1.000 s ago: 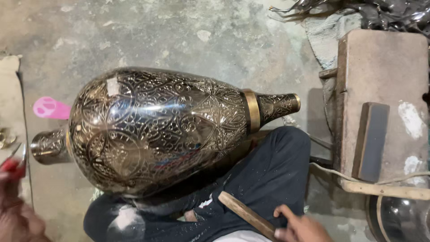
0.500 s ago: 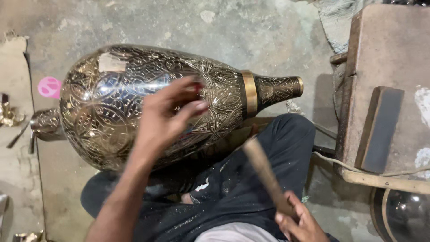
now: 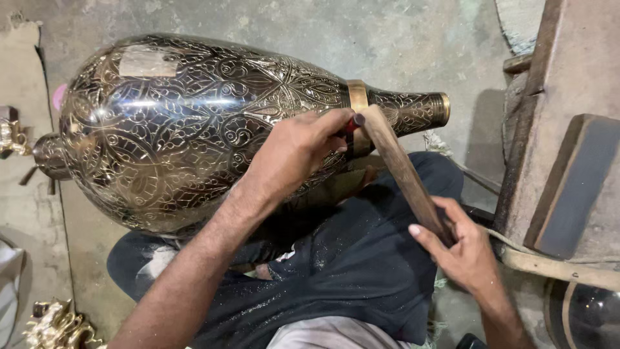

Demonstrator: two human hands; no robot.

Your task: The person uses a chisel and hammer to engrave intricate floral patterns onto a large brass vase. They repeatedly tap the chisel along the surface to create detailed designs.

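Note:
A large engraved dark metal vase [image 3: 181,123] lies on its side across my lap, its neck pointing right with a gold band around it. My left hand [image 3: 297,152] rests on the vase's shoulder and grips a small red-handled tool [image 3: 352,123] held against the metal near the band. My right hand [image 3: 462,249] holds the lower end of a flat wooden stick [image 3: 400,171], whose upper end meets the top of the red-handled tool.
My legs in dark trousers [image 3: 349,271] lie under the vase. A wooden block [image 3: 571,71] and a dark slab [image 3: 571,184] stand at the right. Small brass pieces [image 3: 58,326] lie at the lower left on the concrete floor [image 3: 400,39].
My left hand moved from the lower left onto the vase and now holds the tool near the neck. The wooden stick swung up until its end meets the tool.

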